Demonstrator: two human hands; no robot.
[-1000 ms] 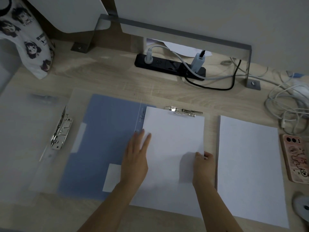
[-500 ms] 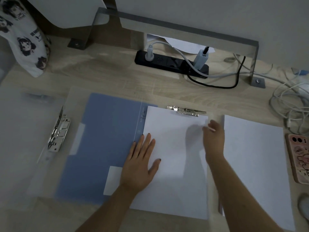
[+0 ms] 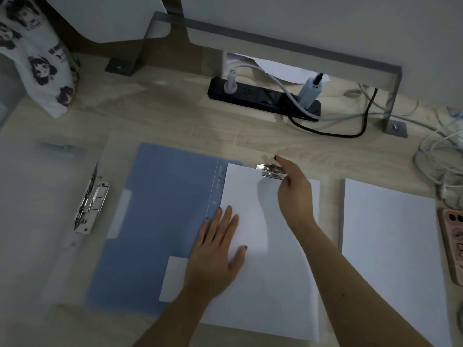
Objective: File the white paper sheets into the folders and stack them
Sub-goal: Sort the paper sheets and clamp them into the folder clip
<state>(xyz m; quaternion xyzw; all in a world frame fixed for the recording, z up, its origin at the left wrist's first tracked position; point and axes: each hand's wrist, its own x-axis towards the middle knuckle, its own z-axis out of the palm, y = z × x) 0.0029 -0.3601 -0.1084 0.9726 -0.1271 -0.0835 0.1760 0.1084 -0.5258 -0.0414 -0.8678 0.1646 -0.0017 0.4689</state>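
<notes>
White sheet [image 3: 275, 296]: lies on the right leaf of the open folder, its top edge at the clip; judged not yet clamped.
Left hand [image 3: 215, 256]: flat, fingers straight and slightly spread, pressing the sheet's left part.
Right hand [image 3: 293, 194]: has left the sheet's right edge and risen to the clip; finger and thumb curl round its right end.
Meaning: squaring-up judged done; clamping is the step in hand.
Metal clip [image 3: 269, 170]: at the folder's top edge.
Blue folder [image 3: 162, 221]: open, cover spread leftward.
Paper stack [image 3: 390, 246]: right of the folder, apart, awaiting filing.
Clear folder [image 3: 91, 201]: far left; only its ring mechanism reads plainly.
Hidden: clip's right end under the hand; raised or shut cannot be told.
Power strip [image 3: 263, 97]: farthest, by the wall.
</notes>
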